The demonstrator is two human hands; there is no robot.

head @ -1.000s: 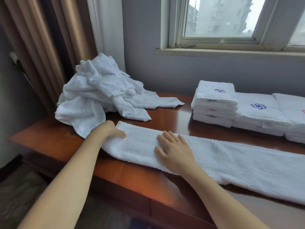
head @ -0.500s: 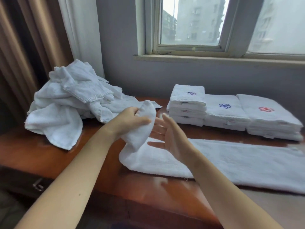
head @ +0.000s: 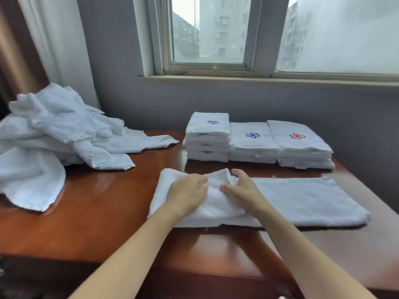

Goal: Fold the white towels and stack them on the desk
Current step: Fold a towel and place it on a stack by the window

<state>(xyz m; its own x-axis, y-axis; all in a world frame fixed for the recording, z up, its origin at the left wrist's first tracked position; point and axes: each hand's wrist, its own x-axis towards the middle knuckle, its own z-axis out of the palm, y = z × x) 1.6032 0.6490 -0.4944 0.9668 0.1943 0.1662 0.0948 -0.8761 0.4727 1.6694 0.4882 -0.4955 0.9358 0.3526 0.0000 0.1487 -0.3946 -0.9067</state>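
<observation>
White towel lies on the bench just in front of the folded stacks, its long axis parallel to their row; left grip clasps the doubled-over end; right grip pinches that flap's edge; the unfolded length runs rightward, nearer the right grip.

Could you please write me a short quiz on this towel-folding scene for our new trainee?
1. How many stacks of folded towels stand at the back of the desk?
2. True or false: the loose pile of towels lies to the right of the stacks.
3. The left hand and the right hand both touch: A) the long towel B) the pile C) a stack.
Key: 1 three; 2 false; 3 A.
</observation>
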